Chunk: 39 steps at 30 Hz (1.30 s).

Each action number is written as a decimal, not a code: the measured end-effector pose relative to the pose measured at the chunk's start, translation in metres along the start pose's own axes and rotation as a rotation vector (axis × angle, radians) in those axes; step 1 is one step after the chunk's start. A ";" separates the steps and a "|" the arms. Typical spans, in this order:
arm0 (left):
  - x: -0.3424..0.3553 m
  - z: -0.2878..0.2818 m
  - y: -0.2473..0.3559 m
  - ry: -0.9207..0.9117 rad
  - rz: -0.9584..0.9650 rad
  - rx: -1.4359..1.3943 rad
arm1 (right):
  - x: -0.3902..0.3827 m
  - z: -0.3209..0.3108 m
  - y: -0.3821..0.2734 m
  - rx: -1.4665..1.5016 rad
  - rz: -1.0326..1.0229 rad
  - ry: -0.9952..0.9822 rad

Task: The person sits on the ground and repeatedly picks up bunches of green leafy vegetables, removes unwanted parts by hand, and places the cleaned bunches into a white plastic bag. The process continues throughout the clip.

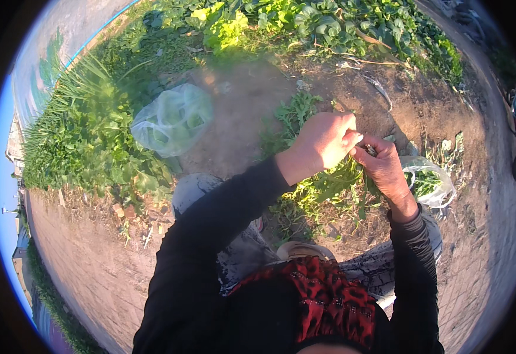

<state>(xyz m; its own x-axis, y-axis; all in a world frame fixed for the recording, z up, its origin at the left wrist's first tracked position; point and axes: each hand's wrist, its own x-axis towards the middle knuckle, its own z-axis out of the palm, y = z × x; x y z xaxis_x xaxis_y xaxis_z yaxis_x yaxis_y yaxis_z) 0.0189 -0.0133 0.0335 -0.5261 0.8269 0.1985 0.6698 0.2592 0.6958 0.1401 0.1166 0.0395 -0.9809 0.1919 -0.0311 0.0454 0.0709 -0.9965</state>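
My two hands meet in front of me above a patch of leafy greens. My left hand (pixel 324 143) is closed, its thumb and fingertips pinched together beside the right fingers; what they pinch is too small to make out. My right hand (pixel 386 167) is closed around the stem ends of a small bunch of leafy greens (pixel 361 184), whose leaves hang below the fingers. Under the hands, more cut-looking greens (pixel 311 203) lie in a loose heap on the soil between my knees. Taller serrated leaves (pixel 296 112) stand just beyond my left hand.
A clear plastic bag (pixel 175 120) with green contents sits on the soil at far left. Another open plastic bag (pixel 429 182) holding greens lies right of my right hand. Leafy vegetable beds (pixel 340 23) line the far side, and tall plants (pixel 87 124) grow at left.
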 end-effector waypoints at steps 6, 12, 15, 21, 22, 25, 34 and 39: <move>0.001 -0.006 0.004 -0.109 -0.159 -0.521 | 0.003 -0.013 -0.003 0.069 0.254 -0.136; -0.002 -0.023 0.014 -0.231 -0.303 -1.071 | 0.003 -0.019 -0.003 0.320 0.187 -0.217; 0.003 -0.032 0.006 -0.080 -0.363 -1.190 | 0.002 -0.029 -0.003 0.608 0.271 -0.134; 0.007 -0.031 -0.020 -0.076 -0.229 -0.630 | -0.002 -0.045 -0.001 0.830 0.202 0.024; 0.006 -0.029 -0.022 -0.121 -0.231 -0.652 | -0.002 -0.046 0.001 0.888 0.161 0.028; 0.003 -0.017 -0.016 -0.202 -0.192 -0.689 | 0.000 -0.046 0.009 1.106 0.010 -0.094; -0.008 -0.033 0.029 -0.345 -0.389 -0.818 | 0.009 -0.052 0.033 1.025 -0.076 -0.013; -0.002 -0.038 0.011 -0.359 -0.252 -0.639 | 0.012 -0.048 0.028 0.837 -0.009 0.060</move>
<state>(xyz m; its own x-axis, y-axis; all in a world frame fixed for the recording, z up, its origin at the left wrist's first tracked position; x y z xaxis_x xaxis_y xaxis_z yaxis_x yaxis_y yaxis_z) 0.0074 -0.0311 0.0666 -0.3474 0.9206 -0.1783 0.0628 0.2125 0.9751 0.1387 0.1681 0.0147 -0.9679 0.2480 -0.0421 -0.1407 -0.6726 -0.7265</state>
